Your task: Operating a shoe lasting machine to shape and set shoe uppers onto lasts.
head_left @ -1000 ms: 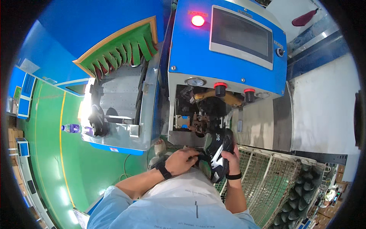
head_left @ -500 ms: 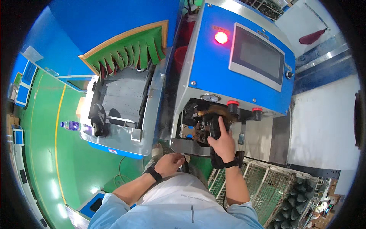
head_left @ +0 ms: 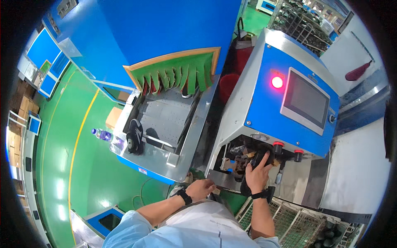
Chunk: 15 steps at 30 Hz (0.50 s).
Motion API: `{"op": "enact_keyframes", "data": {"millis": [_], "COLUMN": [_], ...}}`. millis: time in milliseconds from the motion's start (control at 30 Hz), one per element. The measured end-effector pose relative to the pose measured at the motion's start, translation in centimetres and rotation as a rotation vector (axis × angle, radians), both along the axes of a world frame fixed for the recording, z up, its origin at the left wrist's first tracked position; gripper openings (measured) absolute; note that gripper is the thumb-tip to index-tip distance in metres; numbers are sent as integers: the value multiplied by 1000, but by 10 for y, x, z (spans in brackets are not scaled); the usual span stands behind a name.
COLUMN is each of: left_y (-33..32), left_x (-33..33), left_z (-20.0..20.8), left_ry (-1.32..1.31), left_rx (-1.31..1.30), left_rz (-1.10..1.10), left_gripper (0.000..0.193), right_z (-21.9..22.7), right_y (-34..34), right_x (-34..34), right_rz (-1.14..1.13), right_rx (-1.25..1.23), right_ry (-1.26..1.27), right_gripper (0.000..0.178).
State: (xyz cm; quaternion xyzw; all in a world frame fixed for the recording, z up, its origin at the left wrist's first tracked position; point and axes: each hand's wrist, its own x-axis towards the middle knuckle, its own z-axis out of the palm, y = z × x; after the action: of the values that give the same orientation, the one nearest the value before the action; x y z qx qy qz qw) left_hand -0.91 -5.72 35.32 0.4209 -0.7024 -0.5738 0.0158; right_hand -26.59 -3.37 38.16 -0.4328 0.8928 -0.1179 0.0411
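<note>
Narrow gap (head_left: 209, 138) mid-frame between conveyor (head_left: 163, 118) and blue machine (head_left: 271, 111); red bin (head_left: 228, 87) blocks its top. Opening (head_left: 228, 166) right of center: right hand (head_left: 258, 177), dark shoe (head_left: 245, 189) in the way. Wire cart (head_left: 285, 211) lower right.

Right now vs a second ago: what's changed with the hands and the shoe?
Right hand has moved the black shoe forward, up to the blue machine, and still holds it. Left hand has let go and sits apart from it. The view swung left, so the machine sits further right in frame. Unchanged: second shoe on the conveyor, bottle beside it, red lamp lit.
</note>
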Motion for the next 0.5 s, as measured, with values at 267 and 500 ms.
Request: {"op": "enact_keyframes", "data": {"millis": [267, 500], "left_y": [-1, 15], "left_x": [-25, -59], "left_z": [2, -12], "left_ry": [182, 297], "left_rx": [435, 1492], "left_rz": [-63, -179], "left_gripper": [53, 82], "right_z": [-3, 74], "right_y": [81, 168], "right_x": [41, 85], "right_rz": [174, 314], "right_rx": [-295, 74], "right_ry": [123, -236], "right_gripper": [89, 68]}}
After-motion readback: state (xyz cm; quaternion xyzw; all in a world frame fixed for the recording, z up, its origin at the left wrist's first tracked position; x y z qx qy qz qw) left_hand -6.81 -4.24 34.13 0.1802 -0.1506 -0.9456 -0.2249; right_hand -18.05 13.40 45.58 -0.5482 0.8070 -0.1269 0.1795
